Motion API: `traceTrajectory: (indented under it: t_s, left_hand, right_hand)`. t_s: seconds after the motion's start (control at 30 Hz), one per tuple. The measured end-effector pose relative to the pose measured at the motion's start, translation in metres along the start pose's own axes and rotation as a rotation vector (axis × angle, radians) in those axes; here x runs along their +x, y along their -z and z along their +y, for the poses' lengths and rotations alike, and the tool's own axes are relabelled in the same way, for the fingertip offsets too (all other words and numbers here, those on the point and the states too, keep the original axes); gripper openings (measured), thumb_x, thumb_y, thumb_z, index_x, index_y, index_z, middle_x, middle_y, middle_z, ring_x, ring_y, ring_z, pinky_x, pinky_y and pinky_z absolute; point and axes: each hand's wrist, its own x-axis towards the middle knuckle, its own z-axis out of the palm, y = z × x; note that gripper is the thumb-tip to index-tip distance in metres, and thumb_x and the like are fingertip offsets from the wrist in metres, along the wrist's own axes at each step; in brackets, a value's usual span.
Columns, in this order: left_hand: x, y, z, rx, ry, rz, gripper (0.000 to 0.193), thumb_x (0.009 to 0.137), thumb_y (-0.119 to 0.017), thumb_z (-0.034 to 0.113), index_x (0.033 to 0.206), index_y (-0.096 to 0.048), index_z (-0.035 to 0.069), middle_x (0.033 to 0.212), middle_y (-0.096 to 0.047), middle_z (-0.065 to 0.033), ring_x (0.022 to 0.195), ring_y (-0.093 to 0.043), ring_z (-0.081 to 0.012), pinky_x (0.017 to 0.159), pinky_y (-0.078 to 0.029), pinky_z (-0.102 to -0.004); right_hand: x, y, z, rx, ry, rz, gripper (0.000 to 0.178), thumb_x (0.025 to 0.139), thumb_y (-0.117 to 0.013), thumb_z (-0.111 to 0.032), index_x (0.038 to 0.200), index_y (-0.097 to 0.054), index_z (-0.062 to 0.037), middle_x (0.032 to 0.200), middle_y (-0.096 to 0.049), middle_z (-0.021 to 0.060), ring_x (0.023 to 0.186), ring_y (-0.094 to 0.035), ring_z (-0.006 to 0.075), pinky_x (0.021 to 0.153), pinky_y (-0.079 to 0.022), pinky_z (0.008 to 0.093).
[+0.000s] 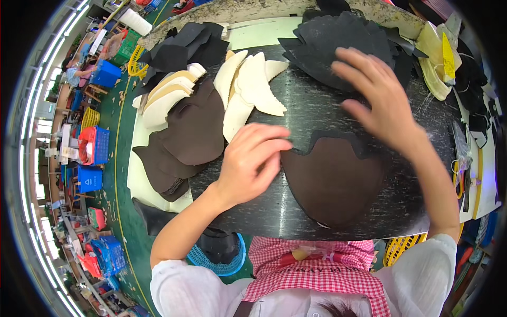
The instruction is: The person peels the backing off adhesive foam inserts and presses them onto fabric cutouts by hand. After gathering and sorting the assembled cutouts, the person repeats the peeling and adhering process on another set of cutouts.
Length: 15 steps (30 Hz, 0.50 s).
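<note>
In front of me on the dark worktop lies a flat dark brown shoe-upper-like piece (338, 179), rounded at the near end, with a black notched edge along its far side. Beside its upper left corner is my left hand (251, 164), fingers curled together; whatever is between the fingertips, if anything, is hidden. My right hand (377, 98) is over the near side of a heap of black cut pieces (338, 45), its fingers spread and slightly blurred. I cannot tell whether it touches the heap.
Cream pieces with zigzag edges (256, 84) lie at the middle back. Left of them are stacked brown pieces (193, 129), more cream pieces (169, 95) and black pieces (182, 47). A yellow-handled tool (457, 177) lies right. A blue basket (219, 259) stands below the worktop's near edge.
</note>
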Motion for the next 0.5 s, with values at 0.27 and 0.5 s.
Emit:
traceTrajectory:
  t_s: [0.27, 0.5]
  left_hand:
    - [0.132, -0.062, 0.000, 0.426, -0.356, 0.076, 0.037, 0.078, -0.064, 0.012, 0.112, -0.055, 0.000, 0.122, -0.051, -0.0160, 0.112, -0.049, -0.0321, 0.095, -0.041, -0.0416]
    - [0.089, 0.011, -0.015, 0.441, -0.261, -0.063, 0.042, 0.078, -0.068, 0.017, 0.116, -0.057, 0.006, 0.124, -0.051, -0.0128, 0.115, -0.049, -0.0302, 0.104, -0.032, -0.0468]
  right_hand:
    - [0.000, -0.007, 0.072, 0.747, -0.488, 0.149, 0.028, 0.088, -0.060, -0.015, 0.109, -0.062, 0.0024, 0.112, -0.063, 0.0062, 0.104, -0.055, 0.0144, 0.094, -0.040, 0.0295]
    - [-0.010, 0.079, -0.039, -0.119, 0.113, 0.287, 0.028, 0.071, -0.057, -0.011, 0.097, -0.064, -0.0028, 0.090, -0.062, 0.0090, 0.072, -0.059, 0.0244, 0.062, -0.047, 0.0295]
